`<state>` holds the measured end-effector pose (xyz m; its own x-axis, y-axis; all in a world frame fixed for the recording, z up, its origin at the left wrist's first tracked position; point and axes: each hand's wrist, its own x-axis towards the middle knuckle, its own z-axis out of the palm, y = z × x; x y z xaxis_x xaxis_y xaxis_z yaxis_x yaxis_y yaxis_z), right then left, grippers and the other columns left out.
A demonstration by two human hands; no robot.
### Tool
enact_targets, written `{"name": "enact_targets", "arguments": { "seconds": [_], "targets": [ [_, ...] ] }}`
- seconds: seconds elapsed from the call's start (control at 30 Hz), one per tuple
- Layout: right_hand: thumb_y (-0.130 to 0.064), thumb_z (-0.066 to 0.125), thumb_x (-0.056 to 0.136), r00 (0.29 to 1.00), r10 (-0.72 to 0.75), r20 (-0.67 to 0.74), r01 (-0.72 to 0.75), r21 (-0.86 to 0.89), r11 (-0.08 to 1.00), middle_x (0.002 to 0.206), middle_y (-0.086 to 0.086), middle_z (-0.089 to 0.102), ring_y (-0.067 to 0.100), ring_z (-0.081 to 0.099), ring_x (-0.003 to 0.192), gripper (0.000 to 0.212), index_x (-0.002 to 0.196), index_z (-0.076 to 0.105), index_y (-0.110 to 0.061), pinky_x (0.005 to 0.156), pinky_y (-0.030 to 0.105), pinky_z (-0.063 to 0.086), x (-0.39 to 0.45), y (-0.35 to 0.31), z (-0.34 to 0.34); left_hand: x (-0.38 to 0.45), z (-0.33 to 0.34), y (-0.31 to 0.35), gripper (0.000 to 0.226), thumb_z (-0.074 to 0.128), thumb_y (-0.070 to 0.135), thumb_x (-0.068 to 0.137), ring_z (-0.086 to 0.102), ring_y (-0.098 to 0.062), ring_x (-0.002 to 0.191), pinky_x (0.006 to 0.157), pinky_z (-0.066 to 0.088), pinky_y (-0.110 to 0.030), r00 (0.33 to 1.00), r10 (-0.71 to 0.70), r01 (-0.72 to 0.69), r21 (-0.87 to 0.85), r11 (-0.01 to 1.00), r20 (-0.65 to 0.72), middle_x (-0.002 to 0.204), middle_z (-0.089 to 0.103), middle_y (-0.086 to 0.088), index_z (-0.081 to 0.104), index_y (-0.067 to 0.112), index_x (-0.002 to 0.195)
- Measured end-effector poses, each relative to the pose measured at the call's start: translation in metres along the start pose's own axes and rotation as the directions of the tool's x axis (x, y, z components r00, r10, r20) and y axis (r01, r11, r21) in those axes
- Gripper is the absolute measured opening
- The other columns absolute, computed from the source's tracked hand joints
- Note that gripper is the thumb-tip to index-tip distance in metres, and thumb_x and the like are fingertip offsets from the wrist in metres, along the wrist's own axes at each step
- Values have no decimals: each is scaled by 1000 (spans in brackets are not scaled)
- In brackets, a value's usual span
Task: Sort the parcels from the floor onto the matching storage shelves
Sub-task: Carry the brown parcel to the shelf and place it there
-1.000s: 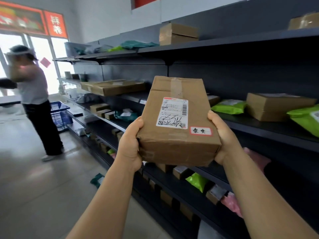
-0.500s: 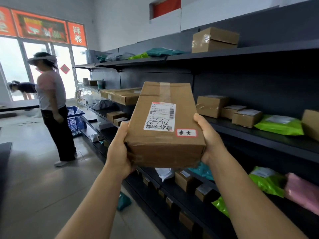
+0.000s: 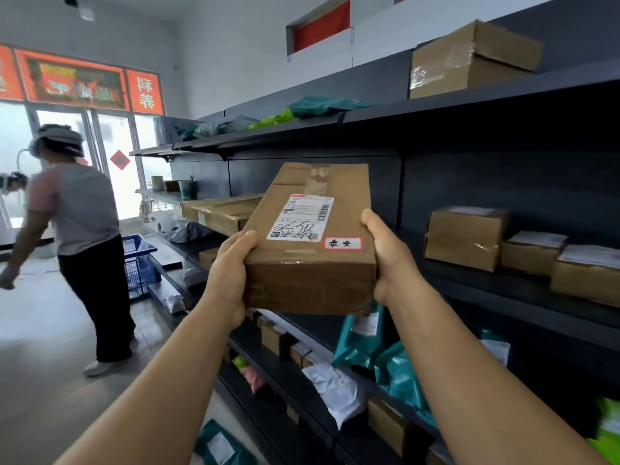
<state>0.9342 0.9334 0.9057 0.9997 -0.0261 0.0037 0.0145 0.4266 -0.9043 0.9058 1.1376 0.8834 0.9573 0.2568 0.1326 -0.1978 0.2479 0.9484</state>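
A brown cardboard parcel (image 3: 312, 243) with a white shipping label and a small red-edged sticker is held up at chest height in front of the dark storage shelves (image 3: 469, 105). My left hand (image 3: 231, 273) grips its near left corner and my right hand (image 3: 389, 253) grips its right side. The parcel is tilted, its top face toward me, and it hangs clear of the shelf boards.
Cardboard boxes (image 3: 464, 236) and green, teal and white mailer bags (image 3: 362, 333) lie on several shelf levels to the right. Another person (image 3: 80, 229) walks on the floor at left, beside a blue basket (image 3: 139, 263). A teal bag (image 3: 221, 444) lies on the floor.
I have moved along the shelves, so the shelf contents slid right in view. The parcel stays in both hands and now tilts more to the right. The other person turned and stepped left.
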Motion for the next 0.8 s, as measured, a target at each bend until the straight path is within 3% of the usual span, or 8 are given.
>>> {"name": "enact_targets", "arguments": {
  "seconds": [0.1, 0.2, 0.3, 0.43, 0.53, 0.63, 0.8],
  "targets": [
    [-55, 61, 86, 999, -16, -34, 14, -50, 999, 89, 12, 80, 31, 76, 72, 46, 109, 72, -16, 59, 46, 61, 64, -22, 4, 70, 27, 12, 41, 61, 51, 81, 71, -27, 83, 64, 57, -37, 995, -101, 101, 23, 995, -4, 101, 76, -10, 69, 26, 112],
    [-62, 53, 86, 999, -37, -15, 35, -129, 991, 83, 8, 78, 27, 75, 65, 50, 93, 75, -17, 54, 40, 59, 114, -45, 8, 127, 50, 25, 43, 63, 53, 78, 70, -32, 91, 78, 58, -48, 989, -146, 146, 31, 989, -13, 103, 73, -10, 65, 26, 112],
    [-62, 52, 86, 997, -63, -45, 55, -165, 985, 59, 2, 72, 21, 70, 46, 48, 70, 67, -19, 42, 38, 55, 144, -57, 9, 165, 64, 33, 42, 65, 51, 76, 69, -29, 89, 75, 57, -43, 988, -156, 157, 38, 987, -16, 101, 72, -8, 64, 24, 108],
    [-64, 55, 85, 992, -121, -28, 113, -198, 974, 77, 4, 80, 23, 76, 64, 46, 89, 73, -22, 54, 36, 58, 167, -62, -2, 198, 83, 26, 43, 65, 49, 77, 67, -25, 81, 65, 53, -37, 988, -156, 155, 83, 984, -3, 92, 71, -7, 62, 20, 108],
    [-63, 59, 84, 993, -115, 1, 110, -285, 952, 86, 4, 81, 22, 77, 74, 47, 98, 75, -21, 61, 34, 59, 175, -61, -13, 218, 99, 11, 52, 67, 49, 76, 67, -28, 89, 78, 55, -42, 980, -195, 192, 65, 979, 30, 99, 70, -9, 59, 19, 118],
    [-50, 64, 86, 994, -106, -12, 97, -301, 949, 83, 5, 80, 21, 77, 70, 35, 95, 76, -18, 56, 30, 58, 183, -58, -22, 240, 112, -2, 54, 66, 50, 76, 66, -30, 95, 91, 53, -47, 971, -230, 225, 77, 971, 66, 102, 71, -10, 59, 18, 120],
    [-25, 57, 84, 981, -110, -158, 60, -293, 954, 71, 7, 74, 18, 70, 55, 20, 86, 72, -12, 52, 27, 55, 196, -47, -29, 266, 130, -29, 39, 63, 50, 82, 68, -29, 89, 75, 55, -39, 936, -305, 288, 113, 951, 174, 100, 72, -11, 63, 19, 105]
  ]
}}
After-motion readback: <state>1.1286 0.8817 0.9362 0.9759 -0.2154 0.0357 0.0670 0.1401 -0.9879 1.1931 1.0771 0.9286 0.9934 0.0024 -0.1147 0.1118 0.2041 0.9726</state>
